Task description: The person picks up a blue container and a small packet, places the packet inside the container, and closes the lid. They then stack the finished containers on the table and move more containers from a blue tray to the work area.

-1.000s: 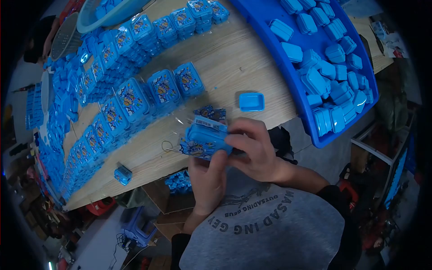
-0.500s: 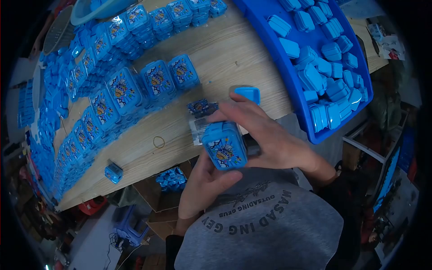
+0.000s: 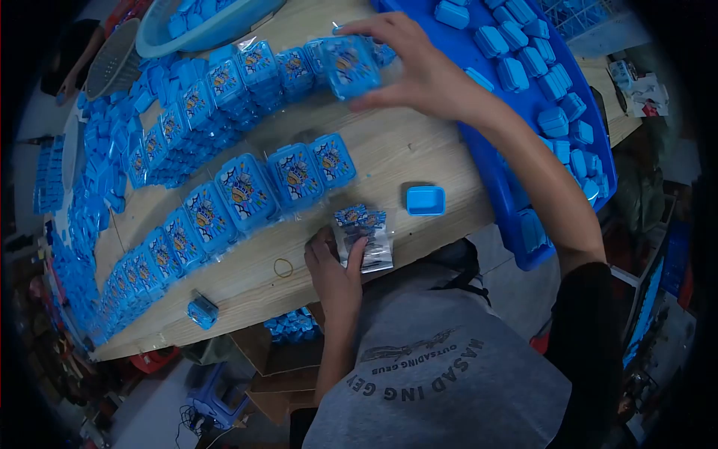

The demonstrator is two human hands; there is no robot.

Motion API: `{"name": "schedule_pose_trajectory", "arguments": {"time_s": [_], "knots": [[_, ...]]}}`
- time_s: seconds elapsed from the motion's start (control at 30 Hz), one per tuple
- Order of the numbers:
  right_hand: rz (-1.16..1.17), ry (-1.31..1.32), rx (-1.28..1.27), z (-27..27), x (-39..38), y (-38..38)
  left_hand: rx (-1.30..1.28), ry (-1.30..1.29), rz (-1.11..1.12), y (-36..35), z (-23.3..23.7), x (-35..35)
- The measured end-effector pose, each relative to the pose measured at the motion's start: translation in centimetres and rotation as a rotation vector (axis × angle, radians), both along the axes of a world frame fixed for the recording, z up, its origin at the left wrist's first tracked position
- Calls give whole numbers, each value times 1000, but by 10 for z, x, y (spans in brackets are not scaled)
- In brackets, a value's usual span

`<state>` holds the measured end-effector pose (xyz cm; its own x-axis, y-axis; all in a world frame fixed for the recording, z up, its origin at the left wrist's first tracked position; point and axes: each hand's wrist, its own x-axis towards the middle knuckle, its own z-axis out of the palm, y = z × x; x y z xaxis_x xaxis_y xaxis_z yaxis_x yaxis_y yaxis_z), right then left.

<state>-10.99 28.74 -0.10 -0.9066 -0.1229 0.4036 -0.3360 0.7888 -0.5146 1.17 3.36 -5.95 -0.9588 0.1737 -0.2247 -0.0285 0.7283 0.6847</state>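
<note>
My right hand (image 3: 407, 63) is raised over the back of the table, its thumb and fingers closed around a small blue lidded box (image 3: 350, 67) with a colourful cartoon print. The box is slightly blurred and hangs beside the far stacked row. My left hand (image 3: 334, 273) rests at the near edge of the table, thumb and fingers apart. Its thumb touches a pile of clear printed packets (image 3: 372, 243). An open blue box part (image 3: 425, 200) lies to the right of the packets.
Printed blue boxes (image 3: 243, 193) stand in a long row, with stacked boxes (image 3: 224, 82) behind. Plain blue boxes fill a dark blue tray (image 3: 479, 161) on the right. A light blue basin (image 3: 224, 34) stands at the back. A rubber band (image 3: 283, 268) and a small packet (image 3: 202, 310) lie near the edge.
My right hand has carried the printed box up and away from my body, toward the far row. My left hand has let go of the box and moved onto the packets.
</note>
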Motion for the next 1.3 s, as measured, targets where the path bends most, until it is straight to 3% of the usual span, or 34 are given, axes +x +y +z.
{"name": "schedule_pose_trajectory", "arguments": {"time_s": [0.03,0.13,0.27,0.37,0.43,0.5,0.57,0.7,0.77,0.8,0.83,0.9,1.0,1.1,1.2,1.3], "knots": [[-1,-3,-39,-16,-37,-2,-29,-69,16,1,-5,-4],[-14,-68,-36,-37,-80,-20,237,-99,215,-6,-18,-4],[-56,-55,86,-32,-72,-26,239,-15,204,-6,-5,-8],[-63,152,52,-21,-47,14,246,19,173,-9,-8,-6],[-199,-130,90,1,-15,64,252,67,152,-19,-22,-2],[-301,-482,285,10,18,112,218,55,159,-10,1,-7],[-191,-565,399,-12,50,144,260,-47,262,-6,10,-6],[-242,-436,216,-53,69,131,69,239,11,-13,12,-6],[-296,-496,261,-52,63,129,12,394,-83,-16,11,-9],[-325,-524,283,-49,61,128,41,337,-33,-15,15,-8],[-345,-281,283,-47,66,129,71,277,15,-11,20,-6],[-327,-254,128,-13,71,125,39,221,25,-12,21,-5],[-249,-498,-270,48,105,71,208,127,-27,-17,13,-7],[-56,-452,-505,53,143,-2,70,173,-82,-17,14,-10],[41,-359,-447,13,162,-68,79,-20,-23,-16,18,-14],[66,-334,-294,-31,171,-103,34,137,-39,-19,12,-13]]}}
